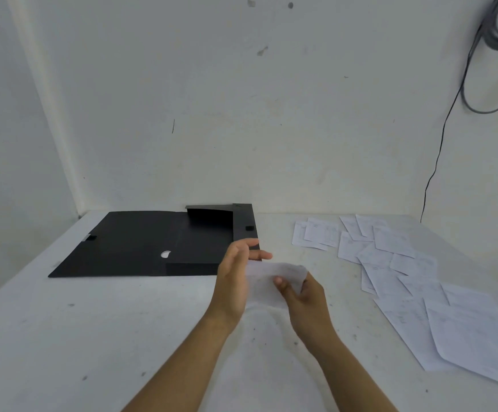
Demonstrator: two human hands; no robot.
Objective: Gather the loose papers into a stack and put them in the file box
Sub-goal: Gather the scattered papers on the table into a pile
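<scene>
A black file box (141, 245) lies opened flat on the white table, its lid spread to the left and its tray with raised walls at the right. Both hands hold one white sheet of paper (267, 281) above the table, just in front of the box's right corner. My left hand (234, 278) is at the sheet's left edge, fingers fairly straight and pointing right. My right hand (301, 295) pinches the sheet's lower right part with thumb on top. Several loose papers (405, 275) lie scattered on the table to the right.
The table (93, 337) stands in a corner, with white walls behind it and on the left. A dark cable (438, 162) hangs down the back wall at the right, near the far papers. The scattered papers reach the table's right side.
</scene>
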